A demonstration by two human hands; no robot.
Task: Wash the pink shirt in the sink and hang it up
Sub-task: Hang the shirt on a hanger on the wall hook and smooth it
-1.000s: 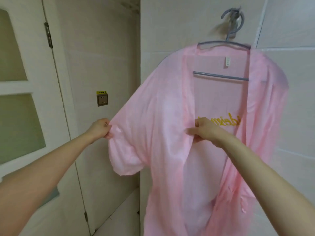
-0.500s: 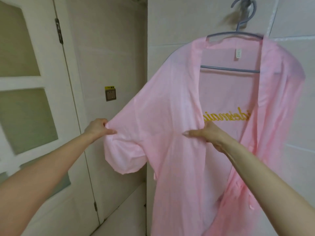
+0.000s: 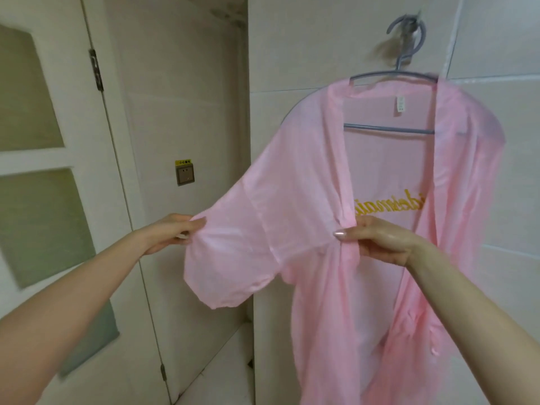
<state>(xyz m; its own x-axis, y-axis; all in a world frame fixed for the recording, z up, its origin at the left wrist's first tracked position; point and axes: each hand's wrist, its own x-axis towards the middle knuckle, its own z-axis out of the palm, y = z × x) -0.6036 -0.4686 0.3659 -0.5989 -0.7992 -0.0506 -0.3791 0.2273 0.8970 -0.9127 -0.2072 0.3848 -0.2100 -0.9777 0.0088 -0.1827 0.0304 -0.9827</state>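
Observation:
The pink shirt (image 3: 295, 200) hangs open on a grey hanger (image 3: 388, 130), whose hook sits over a wall hook at the upper right. Yellow lettering shows on the inside of its back. My left hand (image 3: 168, 233) pinches the end of the shirt's left sleeve and holds it stretched out to the left. My right hand (image 3: 377, 238) grips the front edge of the shirt at chest height. The sink is not in view.
A white door (image 3: 43, 159) with frosted glass panes stands open at the left. A wall socket (image 3: 185, 175) with a yellow label sits on the beige tiled wall behind the sleeve. A tiled wall corner (image 3: 249, 83) runs down beside the shirt.
The view shifted left, so the shirt and hanger sit further right. My right hand went from lying flatter on the front edge to gripping it, and the sleeve is stretched tighter.

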